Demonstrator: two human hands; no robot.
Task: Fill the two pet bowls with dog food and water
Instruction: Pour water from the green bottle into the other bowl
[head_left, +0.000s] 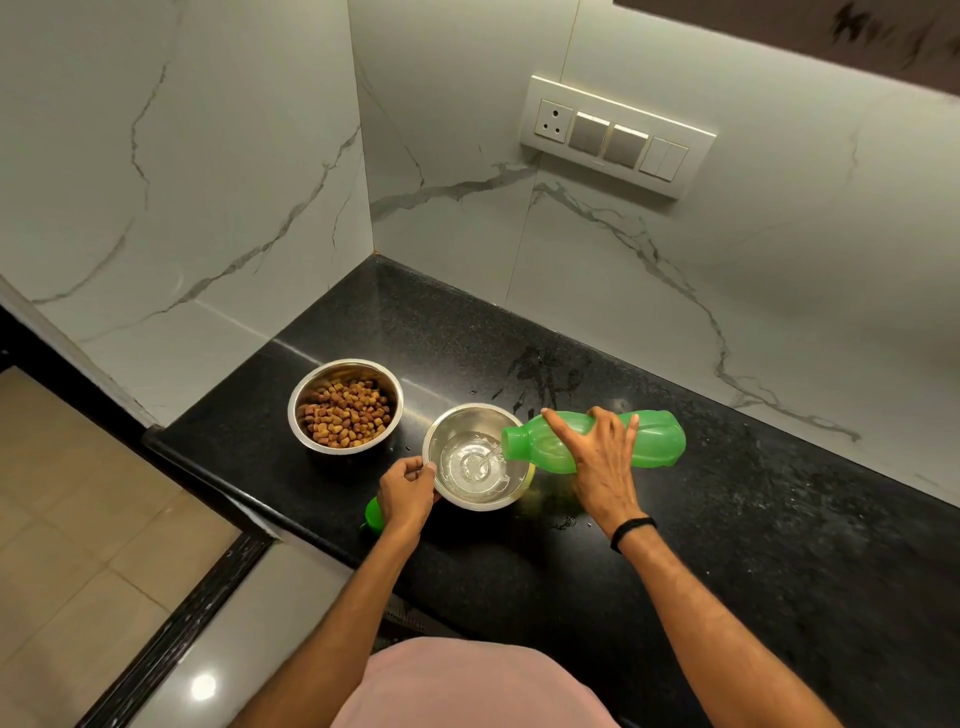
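Two steel bowls stand on the black counter (727, 545). The left bowl (306, 395) holds brown dog food (345, 413). The right bowl (511, 491) has a shallow pool of water (470, 465) in it. My right hand (602, 457) holds a green bottle (654, 436) tipped on its side, its open mouth over the right bowl's rim, and a thin stream of water runs into the bowl. My left hand (408, 493) pinches that bowl's near-left rim. A green cap (371, 514) lies partly hidden behind my left wrist.
Marble walls close off the counter's back and left side, with a switch panel (618, 135) on the back wall. Water smears (545, 374) mark the counter behind the bowls. The counter's front edge drops to a tiled floor (78, 519) at left.
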